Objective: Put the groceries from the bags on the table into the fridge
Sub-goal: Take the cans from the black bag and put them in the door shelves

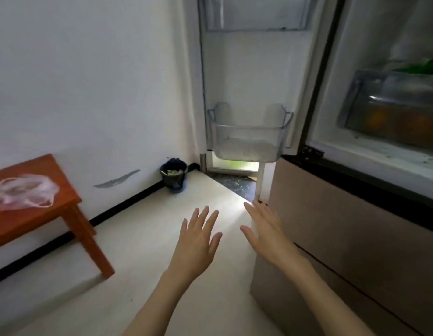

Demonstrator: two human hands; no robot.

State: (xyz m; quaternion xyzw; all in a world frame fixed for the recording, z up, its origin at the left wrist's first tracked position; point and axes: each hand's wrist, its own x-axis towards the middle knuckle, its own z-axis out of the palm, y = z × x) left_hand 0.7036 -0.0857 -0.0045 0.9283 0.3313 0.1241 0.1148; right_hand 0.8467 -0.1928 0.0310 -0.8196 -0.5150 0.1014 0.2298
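Hands hang spread over the floor (162, 238), holding nothing: the left hand (198, 236) and the right hand (265, 232) both show straight, splayed fingers. One thin plastic bag (23, 190) lies slumped on the red tabletop (53, 209) at the left, well apart from both hands. The fridge (370, 154) is open at the right, its door (249, 81) swung wide, with oranges (400, 120) blurred inside a drawer (390, 105). The likely risk is cold escaping while the door stays open; the limp bag could also spill if lifted carelessly.

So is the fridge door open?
Open. The door is swung wide, its shelves face out, and the drawer inside shows.
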